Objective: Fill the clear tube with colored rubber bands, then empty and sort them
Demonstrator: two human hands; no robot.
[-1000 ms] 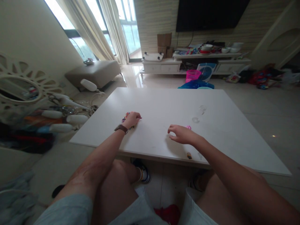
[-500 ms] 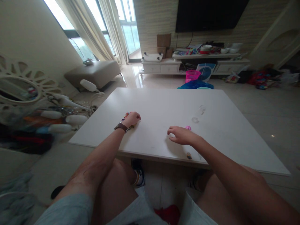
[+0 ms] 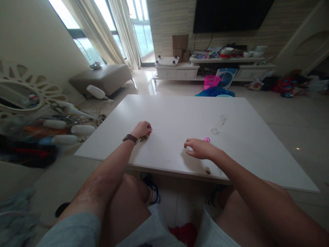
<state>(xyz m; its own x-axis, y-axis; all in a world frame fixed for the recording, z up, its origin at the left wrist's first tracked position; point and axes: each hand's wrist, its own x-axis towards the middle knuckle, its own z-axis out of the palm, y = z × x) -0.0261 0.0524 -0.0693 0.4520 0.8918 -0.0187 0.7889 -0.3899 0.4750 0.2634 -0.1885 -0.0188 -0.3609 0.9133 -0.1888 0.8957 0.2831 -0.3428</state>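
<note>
On the left half of the white table (image 3: 174,113), my left hand (image 3: 142,128) is closed over a small colourful cluster (image 3: 144,138). A tiny dark bit shows at its fingertips; what the fingers hold is too small to name. My right hand (image 3: 196,148) hovers above the table at right of centre, thumb and fingers apart with nothing between them. Just behind it lies a small pink piece (image 3: 207,139). A small yellow and dark figure-like piece (image 3: 207,170) lies near the front edge. Farther back are a clear ring-shaped piece (image 3: 215,130) and a clear cup-like piece (image 3: 222,119).
Beyond the table stand a blue item (image 3: 216,91) and a pink basket (image 3: 211,81). A TV cabinet (image 3: 177,72) lines the far wall. To the left are a lamp-like tangle with white shades (image 3: 83,129) and a grey bench (image 3: 102,78).
My left hand has shifted slightly left and back, uncovering more of the colourful cluster on its near side. My right hand stays almost where it was.
</note>
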